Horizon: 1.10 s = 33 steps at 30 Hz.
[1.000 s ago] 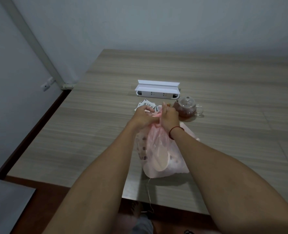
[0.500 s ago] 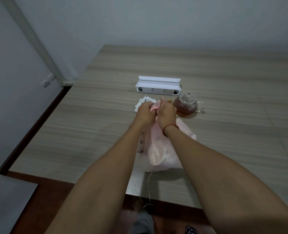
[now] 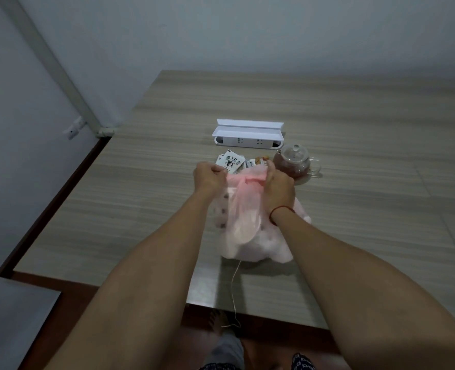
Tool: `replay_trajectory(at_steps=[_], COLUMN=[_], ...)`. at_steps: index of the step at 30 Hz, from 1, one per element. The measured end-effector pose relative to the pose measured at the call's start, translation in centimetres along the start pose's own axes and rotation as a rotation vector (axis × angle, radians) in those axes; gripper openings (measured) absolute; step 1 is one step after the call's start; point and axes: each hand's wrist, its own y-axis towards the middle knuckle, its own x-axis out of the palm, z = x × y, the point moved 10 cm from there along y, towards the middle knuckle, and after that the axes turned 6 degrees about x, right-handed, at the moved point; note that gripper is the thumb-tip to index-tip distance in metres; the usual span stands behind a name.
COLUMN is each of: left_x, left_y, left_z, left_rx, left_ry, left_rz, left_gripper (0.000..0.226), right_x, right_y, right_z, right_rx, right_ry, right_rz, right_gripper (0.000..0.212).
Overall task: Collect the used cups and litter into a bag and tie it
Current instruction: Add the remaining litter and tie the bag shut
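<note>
A translucent pink plastic bag (image 3: 250,231) stands on the wooden table (image 3: 141,204) near its front edge, with cups showing faintly through it. My left hand (image 3: 209,178) grips one end of the bag's top. My right hand (image 3: 278,186) grips the other end. Between the two hands the pink plastic is stretched into a twisted band with a knot (image 3: 243,179) at its middle. A thin white string (image 3: 233,292) trails from under the bag over the table's front edge.
Just behind the bag lie black-and-white sachets (image 3: 230,162) and small packets (image 3: 258,161). A glass teapot (image 3: 293,162) with dark tea stands to the right of them. A white power strip box (image 3: 249,133) sits farther back. Walls bound the table at left and back.
My hands, pressed together over the bag's top before, have pulled apart sideways, drawing the twisted plastic tight between them. The camera has tilted slightly.
</note>
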Motion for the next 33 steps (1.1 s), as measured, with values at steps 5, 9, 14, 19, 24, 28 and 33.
replay_trajectory(at_steps=[5,9,14,19,24,28,33], left_x=[-0.5,0.2,2.1,3.0,4.1,3.5,4.0], left_y=[1.0,1.4,0.7,0.3,0.3,1.0,0.7], left_z=[-1.2,-1.0,0.6,-1.5,-1.3,0.0,1.6], left_rx=[-0.009,0.036,0.062,-0.178,-0.123,0.038,0.076], left_ry=[0.203,0.258,-0.037,-0.397,-0.235,-0.041,-0.153], left_rz=[-0.028,-0.084,-0.080,-0.007,-0.185,-0.094,-0.067], left_gripper=[0.016,0.015,0.030,0.047,0.012,0.042,0.033], right_x=[-1.0,-2.0,0.5,3.9,6.1,6.2,5.9], right_y=[0.4,0.3,1.8,0.5,-0.4,-0.7,-0.1], right_z=[1.1,0.7,-1.6,0.1,1.0,1.5,0.5], right_rx=[0.024,-0.040,-0.092,0.369,0.442,0.371,0.295], right_ry=[-0.027,-0.167,0.182,0.829,1.139,0.922,0.645], right_rz=[0.033,0.050,-0.174,-0.467,-0.741,-0.711,-0.685], right_gripper=[0.054,0.051,0.065,0.073,0.022,0.019,0.030])
